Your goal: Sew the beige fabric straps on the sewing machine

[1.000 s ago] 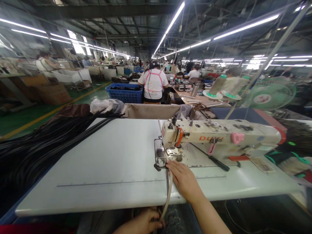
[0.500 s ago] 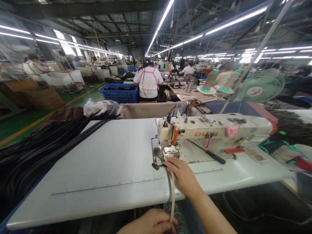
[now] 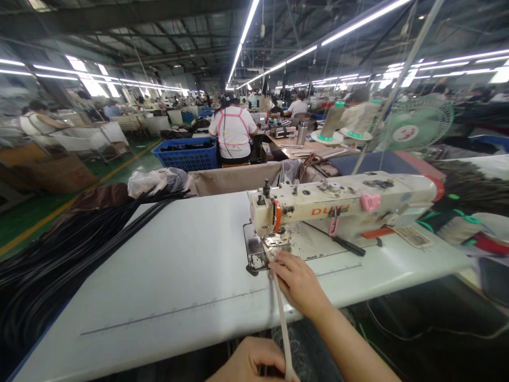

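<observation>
A cream sewing machine [image 3: 342, 204] stands on the white table [image 3: 186, 270]. A narrow beige strap [image 3: 281, 318] runs from under the machine's needle plate [image 3: 256, 253] back over the table's near edge. My right hand [image 3: 300, 284] lies flat on the table with its fingertips pressing the strap just in front of the needle plate. My left hand [image 3: 254, 363] is below the table edge, fingers closed around the strap's lower part.
A heap of black straps [image 3: 59, 249] covers the table's left side. A plastic bag [image 3: 157, 180] and a fabric bin [image 3: 238, 178] sit behind. Thread cones [image 3: 345, 122] and a fan [image 3: 415, 124] stand at the right. A seated person [image 3: 233, 132] works beyond, by a blue crate [image 3: 185, 154].
My left hand has risen closer along the strap, and the strap between my hands now hangs straighter. My right hand stays at the needle plate. The view has shifted slightly.
</observation>
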{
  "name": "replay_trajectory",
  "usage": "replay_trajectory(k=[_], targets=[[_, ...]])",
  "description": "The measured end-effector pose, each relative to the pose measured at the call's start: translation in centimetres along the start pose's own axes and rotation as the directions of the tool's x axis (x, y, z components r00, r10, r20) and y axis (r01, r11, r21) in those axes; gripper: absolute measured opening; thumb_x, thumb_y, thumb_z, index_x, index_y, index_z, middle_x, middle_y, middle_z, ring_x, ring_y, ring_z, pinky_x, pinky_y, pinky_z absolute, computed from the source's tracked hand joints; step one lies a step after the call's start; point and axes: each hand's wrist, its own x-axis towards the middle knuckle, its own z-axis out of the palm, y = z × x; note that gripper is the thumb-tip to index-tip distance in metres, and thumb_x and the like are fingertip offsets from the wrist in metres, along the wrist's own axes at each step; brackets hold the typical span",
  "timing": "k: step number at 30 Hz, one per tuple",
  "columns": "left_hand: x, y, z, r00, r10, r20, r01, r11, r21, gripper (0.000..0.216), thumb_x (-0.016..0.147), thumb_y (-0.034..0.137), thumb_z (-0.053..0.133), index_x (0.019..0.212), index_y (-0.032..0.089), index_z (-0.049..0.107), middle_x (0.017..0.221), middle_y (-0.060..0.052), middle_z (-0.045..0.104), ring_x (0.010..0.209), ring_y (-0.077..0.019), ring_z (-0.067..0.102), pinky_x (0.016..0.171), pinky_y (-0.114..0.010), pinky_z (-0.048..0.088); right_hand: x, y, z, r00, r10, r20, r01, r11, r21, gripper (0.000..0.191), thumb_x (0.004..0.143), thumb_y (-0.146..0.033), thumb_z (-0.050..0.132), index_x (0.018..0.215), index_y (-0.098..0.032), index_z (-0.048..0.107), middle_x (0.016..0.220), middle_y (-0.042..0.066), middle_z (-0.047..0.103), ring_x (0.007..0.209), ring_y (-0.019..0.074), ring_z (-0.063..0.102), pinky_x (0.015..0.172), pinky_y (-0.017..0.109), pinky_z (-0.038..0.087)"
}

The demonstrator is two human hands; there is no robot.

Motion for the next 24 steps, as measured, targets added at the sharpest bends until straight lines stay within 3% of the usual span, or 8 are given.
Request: replay_trajectory(k=[3,6,12,19,21,24], targets=[[0.4,0.9,-0.1,0.986,0.082,0.146,-0.108,0.977,0.181,0.046,0.096,0.058,0.064,0.116,0.021,0.082,0.1,-0.013,0.082,0.096,-0.0241,0.076,0.094,-0.031,0.053,0.3,-0.1,0.1,1.0,-0.009,0.027,0.01,1.0,-0.003,0.032,0.102,-0.026,0.061,0.133,-0.024,0.07,0.147,0.011,0.063,0.142,0.0285,0.055,0.109,0.047,0.054],[0.6,1.4,-0.1,0.976,0.057,0.208,-0.109,0.963,0.246,0.06,0.099,0.068,0.05,0.121,0.021,0.08,0.105,-0.015,0.082,0.101,-0.026,0.077,0.094,-0.032,0.054,0.5,0.0,0.3,0.998,-0.003,0.057,0.002,1.0,0.008,0.038,0.103,-0.026,0.059,0.14,-0.026,0.066,0.147,0.008,0.064,0.14,0.0255,0.057,0.11,0.045,0.054],[0.5,0.2,0.1,0.981,0.064,0.184,-0.113,0.956,0.271,0.06,0.099,0.069,0.05,0.12,0.021,0.081,0.106,-0.015,0.082,0.102,-0.0257,0.076,0.097,-0.032,0.053,0.8,0.0,0.3,0.998,0.006,0.067,-0.006,1.0,0.002,0.042,0.104,-0.024,0.057,0.146,-0.024,0.061,0.15,0.01,0.062,0.141,0.0255,0.056,0.113,0.046,0.052],[0.6,-1.2,-0.1,0.989,0.015,0.146,-0.057,0.956,0.289,0.057,0.099,0.067,0.052,0.117,0.021,0.082,0.107,-0.013,0.082,0.103,-0.0243,0.076,0.095,-0.028,0.053,0.3,0.1,0.4,0.998,-0.021,0.054,0.02,0.999,0.031,0.032,0.107,-0.027,0.054,0.136,-0.021,0.068,0.143,0.009,0.067,0.138,0.0247,0.06,0.112,0.045,0.051],[0.4,-2.5,-0.4,0.991,-0.037,0.129,-0.004,0.953,0.303,0.057,0.097,0.068,0.056,0.116,0.021,0.082,0.107,-0.012,0.081,0.104,-0.025,0.074,0.096,-0.029,0.053,0.2,0.1,0.4,0.999,-0.034,0.04,0.033,0.999,0.037,0.031,0.107,-0.027,0.055,0.134,-0.022,0.069,0.14,0.008,0.069,0.135,0.0238,0.062,0.111,0.044,0.052],[-0.4,-6.3,-1.1,0.982,-0.187,0.041,0.163,0.928,0.334,0.054,0.086,0.068,0.071,0.111,0.022,0.083,0.106,-0.011,0.079,0.106,-0.0276,0.071,0.096,-0.033,0.053,0.1,0.1,0.3,0.999,-0.042,0.033,0.041,0.998,0.043,0.03,0.107,-0.026,0.056,0.133,-0.022,0.069,0.138,0.008,0.071,0.132,0.0239,0.064,0.109,0.043,0.053]])
